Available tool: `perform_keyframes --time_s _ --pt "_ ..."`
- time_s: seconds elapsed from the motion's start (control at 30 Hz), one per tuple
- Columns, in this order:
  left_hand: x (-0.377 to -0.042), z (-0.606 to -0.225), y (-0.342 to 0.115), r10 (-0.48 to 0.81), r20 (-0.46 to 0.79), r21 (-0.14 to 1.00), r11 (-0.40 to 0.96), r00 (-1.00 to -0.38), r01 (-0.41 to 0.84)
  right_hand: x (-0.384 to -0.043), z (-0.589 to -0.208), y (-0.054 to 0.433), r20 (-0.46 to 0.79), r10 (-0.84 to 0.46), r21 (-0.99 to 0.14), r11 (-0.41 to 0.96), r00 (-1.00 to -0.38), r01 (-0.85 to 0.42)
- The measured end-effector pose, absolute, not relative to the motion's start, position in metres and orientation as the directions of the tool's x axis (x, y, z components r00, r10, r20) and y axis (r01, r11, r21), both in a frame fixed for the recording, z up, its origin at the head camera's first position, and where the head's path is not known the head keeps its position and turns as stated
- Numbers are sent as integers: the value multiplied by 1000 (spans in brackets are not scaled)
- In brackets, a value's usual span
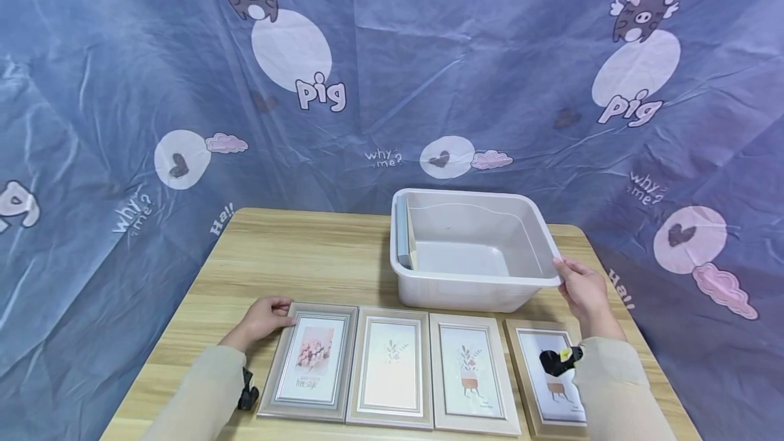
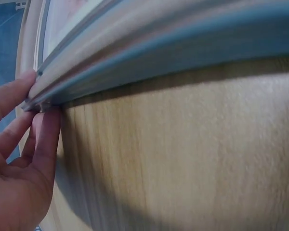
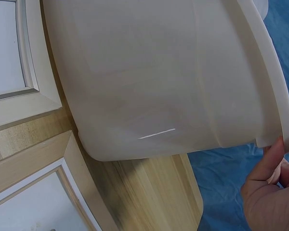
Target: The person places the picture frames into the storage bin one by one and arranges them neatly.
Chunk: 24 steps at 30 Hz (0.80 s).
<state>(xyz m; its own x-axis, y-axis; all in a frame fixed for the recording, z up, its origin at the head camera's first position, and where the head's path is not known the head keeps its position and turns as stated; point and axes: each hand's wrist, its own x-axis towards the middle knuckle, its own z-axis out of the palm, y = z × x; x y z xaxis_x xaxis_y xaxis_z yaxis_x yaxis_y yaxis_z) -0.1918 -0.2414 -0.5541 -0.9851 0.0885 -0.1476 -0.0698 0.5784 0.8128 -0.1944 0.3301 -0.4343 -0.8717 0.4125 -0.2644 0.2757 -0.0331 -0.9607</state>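
Left hand [image 1: 265,318] pinches the pink-flower frame [image 1: 314,359] at 11 o'clock; right hand [image 1: 584,288] grips the tub [image 1: 459,292] at 4 o'clock.

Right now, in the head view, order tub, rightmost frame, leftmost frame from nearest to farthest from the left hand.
1. Leftmost frame: held by the left hand.
2. Tub: farther back, to the right.
3. Rightmost frame: the row's right end.

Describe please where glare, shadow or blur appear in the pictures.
Head view: glare washes over the beige rectangular picture frame second from left; left wrist: the leftmost beige rectangular picture frame looks soft at right, with shadow on the light wooden table; right wrist: thin bright streak, perhaps reflection, on the pale plastic tub.
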Motion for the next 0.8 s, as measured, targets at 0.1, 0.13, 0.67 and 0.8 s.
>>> perform_keyframes --time_s 0.1,0.13,0.67,0.8 --pt "-193 -556 -241 69 -141 813 577 -988 -75 -194 -435 330 -264 407 -960 -26 -874 278" --pt "-193 -557 -240 62 -139 814 575 -988 -79 -194 -435 331 -262 403 -960 -17 -877 279" --pt "-199 -548 -242 87 -124 876 477 -988 -68 -195 -439 331 -254 415 -963 -29 -874 267" --pt "-200 -545 -246 101 -178 899 421 -979 -120 -195 -439 331 -253 415 -963 -25 -874 267"
